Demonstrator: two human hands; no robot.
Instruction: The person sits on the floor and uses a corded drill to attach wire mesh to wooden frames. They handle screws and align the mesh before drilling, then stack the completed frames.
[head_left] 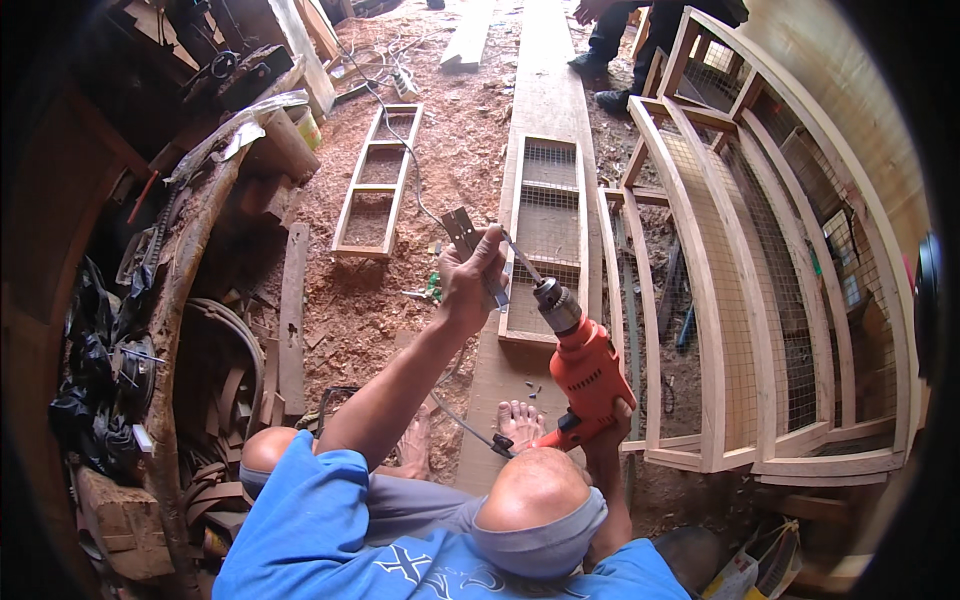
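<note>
At the centre of the view, the left hand (470, 280) is clamped on a metal plate (460, 230) with holes, which sticks out towards 11 o'clock. At 4 o'clock, the right hand (607, 438) is closed around the handle of a red drill (590, 370). Its bit (523, 262) points to 11 o'clock, near the left fingers; whether they touch, I cannot tell. One mesh frame (377, 187) lies towards 11 o'clock, and a large wooden frame (755, 310) stands at 3.
</note>
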